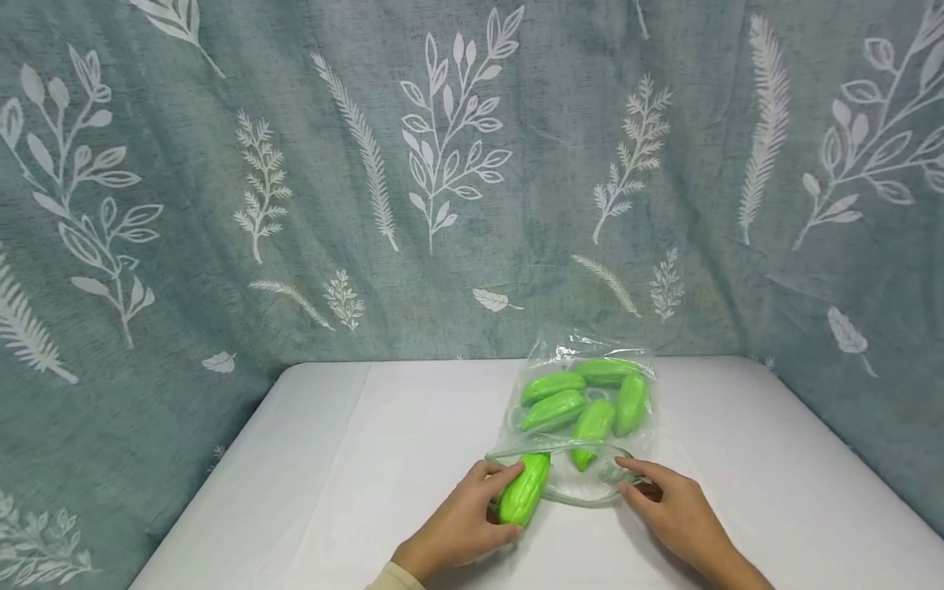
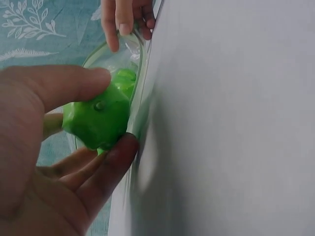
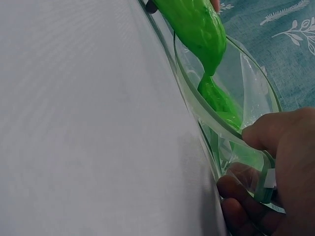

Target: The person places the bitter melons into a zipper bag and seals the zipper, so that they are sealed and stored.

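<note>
My left hand [image 1: 468, 516] grips a bright green, ridged bitter melon [image 1: 525, 490] between thumb and fingers. Its tip points into the mouth of a clear zip bag [image 1: 578, 500] lying on the table. In the left wrist view the melon's stem end [image 2: 98, 105] faces the camera, and fingertips are right at the bag's rim. My right hand [image 1: 682, 508] pinches the right side of the bag's opening, which gapes wide. Inside the bag lie several more bitter melons [image 1: 593, 422]. The right wrist view shows the held melon [image 3: 199, 29] tip-first over the greenish rim [image 3: 211, 118].
The bag rests on a white-covered table [image 1: 354, 483]. Behind and at both sides hangs a blue-green curtain [image 1: 310, 205] with white leaf prints. The bag's closed end lies near the table's back edge.
</note>
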### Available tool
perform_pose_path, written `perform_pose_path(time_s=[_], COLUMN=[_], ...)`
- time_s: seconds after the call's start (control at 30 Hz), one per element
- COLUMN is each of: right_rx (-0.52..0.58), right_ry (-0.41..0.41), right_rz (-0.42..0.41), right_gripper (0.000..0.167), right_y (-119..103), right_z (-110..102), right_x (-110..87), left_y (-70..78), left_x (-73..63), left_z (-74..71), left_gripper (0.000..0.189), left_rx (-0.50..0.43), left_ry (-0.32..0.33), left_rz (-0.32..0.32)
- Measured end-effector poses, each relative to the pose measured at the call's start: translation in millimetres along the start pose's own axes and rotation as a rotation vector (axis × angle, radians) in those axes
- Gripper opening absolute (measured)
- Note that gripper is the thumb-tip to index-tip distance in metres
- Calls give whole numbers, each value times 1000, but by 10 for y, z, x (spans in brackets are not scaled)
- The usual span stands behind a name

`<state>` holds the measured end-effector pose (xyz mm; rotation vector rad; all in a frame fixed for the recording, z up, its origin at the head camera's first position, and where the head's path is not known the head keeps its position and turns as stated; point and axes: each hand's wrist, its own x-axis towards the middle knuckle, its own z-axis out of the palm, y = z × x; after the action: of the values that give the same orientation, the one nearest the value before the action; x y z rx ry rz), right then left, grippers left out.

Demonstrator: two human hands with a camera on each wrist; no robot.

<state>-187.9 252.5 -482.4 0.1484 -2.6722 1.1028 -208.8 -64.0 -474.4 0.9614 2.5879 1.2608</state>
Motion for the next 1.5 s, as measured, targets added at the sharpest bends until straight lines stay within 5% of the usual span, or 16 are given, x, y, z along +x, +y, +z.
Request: perform_pose_path(time_s=[0.5,0.77,1.5], right_rx=[10,9,4], right_ry=[16,17,2], right_rz=[-32,-17,13], right_gripper=[38,37,39], right_y=[24,17,6], right_z=[13,6,10], right_x=[2,2,-3], left_y=[99,120,202], left_x=[48,118,166], left_z=[57,119,215], left_gripper=[77,74,57], left_rx=[61,254,495], left_ry=[33,66,181], left_rz=[-22,-38,79])
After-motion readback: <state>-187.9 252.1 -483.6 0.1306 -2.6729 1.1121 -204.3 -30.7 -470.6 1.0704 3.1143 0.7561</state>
